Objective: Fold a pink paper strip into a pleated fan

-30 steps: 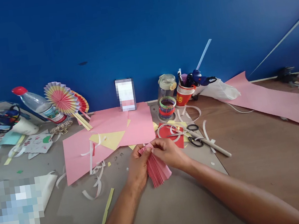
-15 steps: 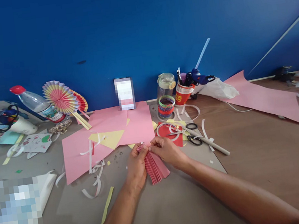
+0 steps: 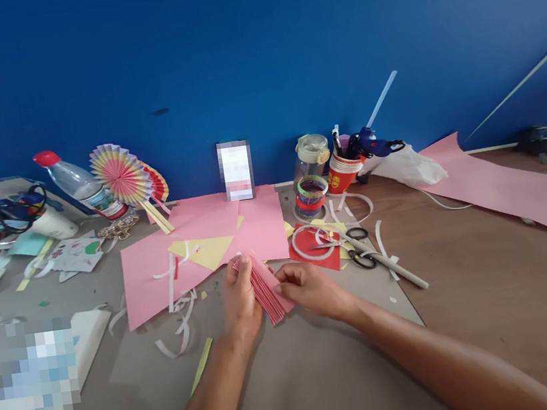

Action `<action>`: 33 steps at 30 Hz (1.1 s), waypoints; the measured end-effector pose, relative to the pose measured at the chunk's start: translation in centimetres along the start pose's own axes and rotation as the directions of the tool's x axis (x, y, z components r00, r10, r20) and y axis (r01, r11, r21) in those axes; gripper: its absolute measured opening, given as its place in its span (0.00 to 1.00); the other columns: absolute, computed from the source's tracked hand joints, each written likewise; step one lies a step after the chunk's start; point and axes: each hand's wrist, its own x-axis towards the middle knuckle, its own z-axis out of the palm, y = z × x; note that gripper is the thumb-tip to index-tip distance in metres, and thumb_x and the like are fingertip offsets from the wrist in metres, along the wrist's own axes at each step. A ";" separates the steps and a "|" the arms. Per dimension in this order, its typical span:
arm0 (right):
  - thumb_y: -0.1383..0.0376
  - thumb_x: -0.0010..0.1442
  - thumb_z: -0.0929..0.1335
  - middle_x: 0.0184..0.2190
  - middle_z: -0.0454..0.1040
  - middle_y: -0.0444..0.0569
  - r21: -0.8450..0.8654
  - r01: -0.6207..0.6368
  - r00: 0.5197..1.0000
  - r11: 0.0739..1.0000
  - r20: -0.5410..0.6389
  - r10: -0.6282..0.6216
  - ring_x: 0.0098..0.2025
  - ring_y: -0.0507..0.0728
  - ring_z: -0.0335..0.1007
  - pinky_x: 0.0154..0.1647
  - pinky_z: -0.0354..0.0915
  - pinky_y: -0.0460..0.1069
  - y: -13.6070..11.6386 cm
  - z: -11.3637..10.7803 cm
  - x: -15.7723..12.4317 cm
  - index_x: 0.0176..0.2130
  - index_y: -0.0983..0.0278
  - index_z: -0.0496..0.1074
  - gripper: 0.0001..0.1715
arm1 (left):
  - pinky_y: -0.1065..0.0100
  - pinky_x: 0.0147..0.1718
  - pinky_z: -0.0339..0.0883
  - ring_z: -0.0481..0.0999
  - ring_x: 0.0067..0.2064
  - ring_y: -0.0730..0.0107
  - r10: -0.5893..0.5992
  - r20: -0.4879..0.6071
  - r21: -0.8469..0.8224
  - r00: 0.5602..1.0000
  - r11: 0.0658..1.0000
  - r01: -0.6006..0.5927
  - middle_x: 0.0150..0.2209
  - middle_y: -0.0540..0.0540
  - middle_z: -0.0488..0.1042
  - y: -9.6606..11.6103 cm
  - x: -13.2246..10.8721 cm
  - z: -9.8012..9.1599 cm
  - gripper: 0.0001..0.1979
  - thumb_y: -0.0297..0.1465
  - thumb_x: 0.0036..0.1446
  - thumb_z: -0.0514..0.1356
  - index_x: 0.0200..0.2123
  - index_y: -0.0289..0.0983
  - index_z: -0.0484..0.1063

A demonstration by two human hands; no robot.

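A stack of pleated pink paper [image 3: 268, 294] is held above the grey mat, its folds running from upper left to lower right. My left hand [image 3: 242, 296] is closed round its left side, thumb on top near the upper end. At the right edge, the fingers of my right hand [image 3: 309, 289] are curled and pinch the paper's outer fold; the fingertips are partly hidden. Flat pink sheets [image 3: 261, 230] lie just beyond my hands, with a yellow paper piece [image 3: 206, 251] on them. Scissors with black handles [image 3: 360, 247] rest to the right, near red paper [image 3: 328, 259].
A phone [image 3: 236, 171] leans on the blue wall. Finished paper fans [image 3: 121, 174] and a plastic bottle [image 3: 81, 190] stand left. Tape rolls [image 3: 311, 194], a clear jar [image 3: 311, 153] and a red paper cup [image 3: 342, 172] stand right. A glue stick [image 3: 403, 270] and paper strips [image 3: 180, 335] lie about.
My right hand has slid from the top of the pleated paper down along its right edge. The pleats have been drawn closer together, and the view has shifted slightly left.
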 end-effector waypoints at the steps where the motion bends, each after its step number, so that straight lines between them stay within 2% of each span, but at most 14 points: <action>1: 0.68 0.50 0.64 0.22 0.65 0.40 0.029 -0.010 1.000 1.000 0.023 0.009 0.25 0.48 0.57 0.26 0.54 0.43 0.1 0.1 0.0 0.27 0.67 0.70 0.05 | 0.71 0.24 0.62 0.69 0.23 0.74 0.000 -0.025 -0.007 1.000 1.000 -0.001 0.22 0.55 0.68 0.1 0.1 0.0 0.14 0.40 0.46 0.65 0.29 0.39 0.65; 4: 0.68 0.50 0.65 0.23 0.67 0.41 0.097 -0.044 0.997 0.994 0.069 0.038 0.25 0.48 0.59 0.26 0.55 0.43 0.4 0.4 -0.1 0.29 0.67 0.72 0.06 | 0.71 0.24 0.62 0.69 0.22 0.74 0.036 -0.089 -0.004 0.995 0.999 -0.037 0.22 0.56 0.67 0.1 0.2 -0.2 0.14 0.40 0.46 0.65 0.29 0.40 0.65; 11: 0.65 0.49 0.66 0.18 0.64 0.39 0.216 -0.206 0.975 0.955 0.131 0.180 0.21 0.47 0.60 0.24 0.56 0.43 0.4 0.9 -0.4 0.26 0.66 0.69 0.06 | 0.72 0.22 0.61 0.67 0.21 0.75 0.098 -0.122 0.047 0.988 0.995 -0.093 0.21 0.56 0.65 -0.2 0.3 -0.2 0.15 0.44 0.49 0.62 0.29 0.40 0.63; 16: 0.64 0.49 0.66 0.18 0.63 0.39 0.217 -0.132 0.990 0.967 0.071 0.119 0.21 0.47 0.57 0.23 0.55 0.43 0.6 0.5 -0.1 0.25 0.65 0.67 0.06 | 0.74 0.24 0.61 0.65 0.24 0.78 0.128 -0.075 -0.019 0.989 0.991 -0.130 0.23 0.56 0.65 -0.2 0.5 -0.4 0.16 0.41 0.46 0.65 0.27 0.39 0.62; 19: 0.64 0.46 0.67 0.20 0.62 0.39 0.159 -0.121 0.989 0.980 0.099 0.106 0.23 0.47 0.55 0.23 0.53 0.43 0.0 0.2 -0.2 0.26 0.65 0.67 0.06 | 0.73 0.25 0.63 0.67 0.25 0.77 0.102 -0.064 -0.034 0.993 0.994 -0.104 0.25 0.55 0.67 -0.2 0.5 -0.3 0.16 0.42 0.45 0.65 0.28 0.39 0.63; 23: 0.68 0.44 0.65 0.20 0.60 0.38 -0.029 -0.092 0.992 0.995 0.085 0.094 0.24 0.48 0.53 0.23 0.51 0.43 -0.5 0.1 -0.4 0.26 0.65 0.67 0.03 | 0.71 0.26 0.66 0.70 0.25 0.75 0.082 -0.087 -0.048 0.993 0.995 -0.087 0.27 0.54 0.69 -0.2 0.6 -0.3 0.15 0.41 0.46 0.65 0.31 0.40 0.64; 25: 0.69 0.45 0.64 0.20 0.58 0.38 -0.126 -0.063 0.996 0.990 0.060 0.071 0.24 0.47 0.52 0.22 0.49 0.43 -0.3 0.2 -0.4 0.23 0.65 0.64 0.01 | 0.71 0.27 0.66 0.70 0.25 0.76 0.084 -0.079 -0.057 0.993 0.994 -0.088 0.27 0.55 0.69 -0.2 0.6 -0.3 0.14 0.40 0.47 0.64 0.30 0.40 0.64; 27: 0.69 0.45 0.62 0.18 0.53 0.38 -0.190 -0.051 0.997 0.980 0.042 0.060 0.22 0.47 0.49 0.21 0.46 0.43 -0.1 0.2 -0.3 0.19 0.64 0.58 0.06 | 0.71 0.28 0.66 0.70 0.25 0.76 0.087 -0.069 -0.058 0.994 0.994 -0.091 0.26 0.55 0.69 -0.2 0.6 -0.3 0.14 0.40 0.47 0.64 0.30 0.40 0.64; 30: 0.69 0.45 0.60 0.17 0.49 0.38 -0.238 -0.056 0.997 0.970 0.031 0.065 0.22 0.46 0.46 0.20 0.43 0.43 0.1 0.1 -0.3 0.18 0.63 0.52 0.09 | 0.73 0.28 0.65 0.69 0.26 0.77 0.103 -0.060 -0.042 0.993 0.994 -0.106 0.26 0.55 0.69 -0.4 0.6 -0.4 0.14 0.40 0.47 0.65 0.29 0.39 0.65; 33: 0.70 0.44 0.60 0.17 0.51 0.37 -0.207 -0.061 0.996 0.976 0.050 0.073 0.21 0.46 0.47 0.20 0.44 0.43 0.0 -0.1 -0.3 0.19 0.63 0.53 0.08 | 0.73 0.29 0.64 0.68 0.28 0.76 0.129 -0.044 -0.030 0.991 0.991 -0.130 0.28 0.54 0.69 -0.7 0.8 -0.6 0.14 0.40 0.47 0.65 0.29 0.38 0.66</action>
